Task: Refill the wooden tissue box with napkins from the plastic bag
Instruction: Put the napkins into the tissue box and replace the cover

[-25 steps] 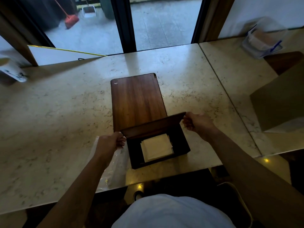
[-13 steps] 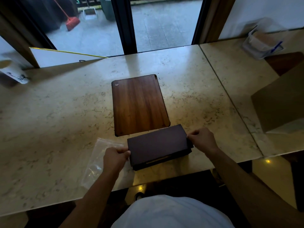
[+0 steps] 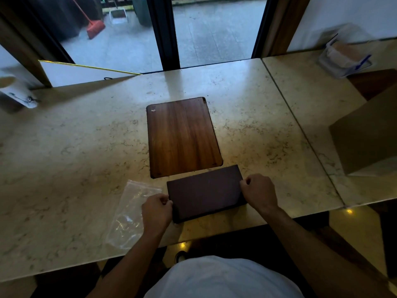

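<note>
Two hands on a closed box: lid is down, refill looks done

Both hands sit at the ends of the wooden tissue box [image 3: 205,193]. Left hand [image 3: 156,210] has fingers [image 3: 164,201] curled against the box's left end, pinching it; right hand [image 3: 258,192] has fingers [image 3: 247,182] curled on the right end, also gripping. Box rests flat on the desk [image 3: 75,158], between the two sets of fingers, near the front edge.

Change: a second ago the lid stood tilted up with a stack of napkins visible inside; half a second ago it was nearly down with a thin gap at the front; now the lid lies flush, no gap seen, napkins hidden. Hands moved with it from the raised lid edge down to the box ends.

Plastic bag [image 3: 129,216] lies flat and looks empty, just outside the left fingers, partly under the left wrist. Wooden board [image 3: 183,136] lies beyond the fingers, just past the box's far edge, not touching as far as I can tell.

Judgement: napkins are in, lid is shut, so the task is basically at its end. What's left is probably only letting go or nudging the box straight. Low risk; maybe the lid isn't fully seated, can't confirm from this angle.
</note>
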